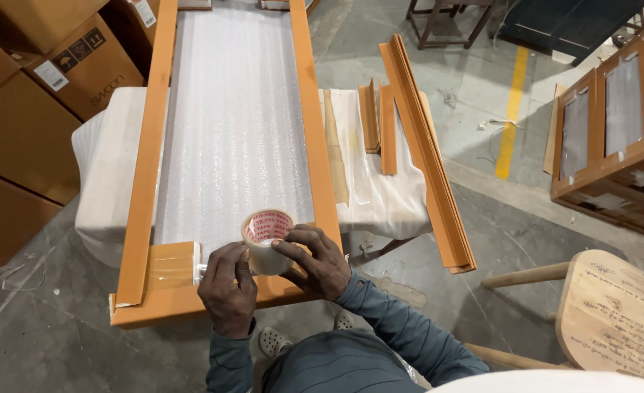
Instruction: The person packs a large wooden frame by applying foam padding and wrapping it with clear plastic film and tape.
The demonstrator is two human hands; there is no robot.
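Orange cardboard edging (317, 131) frames a long foam-wrapped panel (234, 116) on a padded table (111, 145). Both hands close around a roll of clear packing tape (265, 240) at the panel's near end. The left hand (227, 287) grips its side while the right hand (314, 262) curls over its rim.

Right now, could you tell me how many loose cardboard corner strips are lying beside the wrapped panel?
3: two short strips lie on the white padded table, and one long strip leans across its right edge. Others may be hidden underneath.

One tape roll (266, 240), two hands, one wrapped panel (234, 131), one stool (613, 313).
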